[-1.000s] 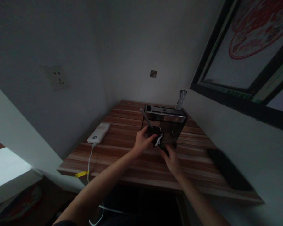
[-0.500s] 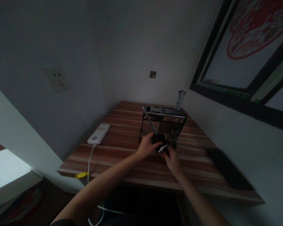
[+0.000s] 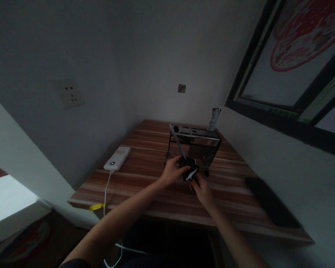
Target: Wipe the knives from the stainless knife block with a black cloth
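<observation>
Above the front of the table, my left hand (image 3: 171, 172) is closed round a black, cloth-like thing (image 3: 185, 163) with a white patch. A long, thin grey bar (image 3: 177, 140), maybe a blade, sticks up out of it and leans to the left. My right hand (image 3: 203, 189) pinches the lower right end of the same black thing. What the fingers cover at the bar's lower end is hidden. Just behind my hands stands a dark metal rack (image 3: 195, 131) with slots in its top. A crumpled silver wrapper-like piece (image 3: 213, 119) stands upright at its right end.
A white power bank (image 3: 117, 158) with a white cable (image 3: 107, 190) lies on the wood-grain table (image 3: 145, 149) at left. A yellow tag (image 3: 96, 207) hangs at the front edge. A flat black slab (image 3: 270, 203) lies at right. Walls close in behind and at both sides.
Both hands and the black thing have shifted very slightly to the left. The grey bar stands slightly higher and a little more upright. The view has turned slightly.
</observation>
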Available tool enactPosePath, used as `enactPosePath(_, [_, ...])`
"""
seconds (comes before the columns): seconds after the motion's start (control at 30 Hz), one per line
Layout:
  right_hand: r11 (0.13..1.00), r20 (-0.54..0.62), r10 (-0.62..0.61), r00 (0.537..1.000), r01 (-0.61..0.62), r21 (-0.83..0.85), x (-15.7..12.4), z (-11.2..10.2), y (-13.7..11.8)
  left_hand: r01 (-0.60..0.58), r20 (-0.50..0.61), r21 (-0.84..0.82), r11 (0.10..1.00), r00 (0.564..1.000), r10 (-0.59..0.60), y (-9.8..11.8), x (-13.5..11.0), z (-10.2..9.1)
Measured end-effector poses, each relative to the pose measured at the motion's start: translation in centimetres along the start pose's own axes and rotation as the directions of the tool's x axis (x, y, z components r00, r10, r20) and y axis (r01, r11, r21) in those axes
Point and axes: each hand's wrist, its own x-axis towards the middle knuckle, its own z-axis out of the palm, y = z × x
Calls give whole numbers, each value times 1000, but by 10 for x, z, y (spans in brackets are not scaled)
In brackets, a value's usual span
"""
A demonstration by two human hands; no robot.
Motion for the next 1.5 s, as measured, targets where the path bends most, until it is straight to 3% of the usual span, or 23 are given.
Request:
enactPosePath(0.17, [999, 52, 9, 999, -7, -32, 1, -1, -9, -21, -56, -91, 996, 998, 16, 6, 5, -9])
enactPosePath(0.47, [998, 71, 51, 996, -48, -41, -2, 1, -8, -74, -267, -236, 969, 964, 9, 10, 18, -30])
enactPosePath(0.73, [994, 87, 36, 996, -26, -110, -2, 2, -6, -183, -510, -198, 963, 858, 59, 10, 28, -56])
enactPosePath(1.0, [984, 122, 44, 991, -22, -177, -2, 1, -6, -263, -654, -319, 910, 756, -11, 7, 36, -65])
enactPosePath(1.27, [982, 89, 29, 996, -11, -188, -1, 0, -6, -212, -624, -313, 926, 781, -32, 6, 33, -58])
enactPosePath(1.5, [990, 69, 15, 998, -5, -144, -3, 0, -3, -144, -489, -224, 964, 872, 17, 12, 21, -38])
